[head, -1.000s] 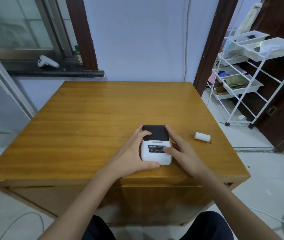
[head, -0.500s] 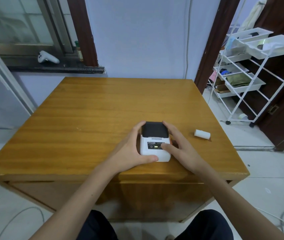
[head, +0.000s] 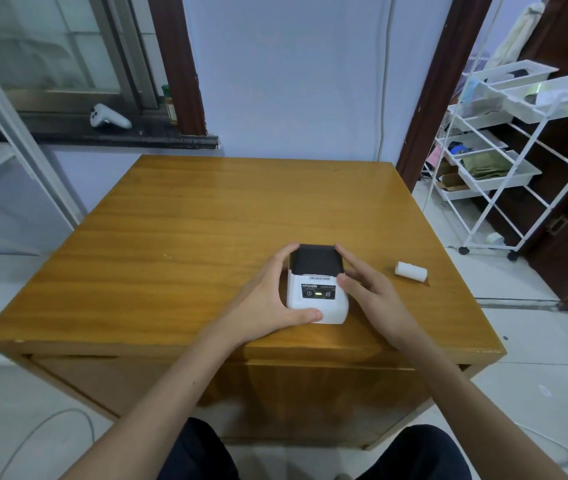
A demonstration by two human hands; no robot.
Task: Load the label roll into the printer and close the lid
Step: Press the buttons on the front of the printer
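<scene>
A small white label printer (head: 317,296) with a black lid stands near the front edge of the wooden table (head: 206,237); its lid is down and a green light shows on its front panel. My left hand (head: 268,296) wraps the printer's left side, thumb on the front bottom corner. My right hand (head: 369,292) rests against the printer's right side, thumb at the panel's edge. A white label roll (head: 410,270) lies on its side on the table, to the right of my right hand and apart from it.
A white wire rack (head: 504,161) with trays stands on the floor right of the table. A white controller (head: 109,116) lies on the window sill at the back left. Cables run over the floor by my legs.
My right thumb has slid off the front panel to the printer's right edge, and the panel's green light now shows. Both hands stay on the printer.
</scene>
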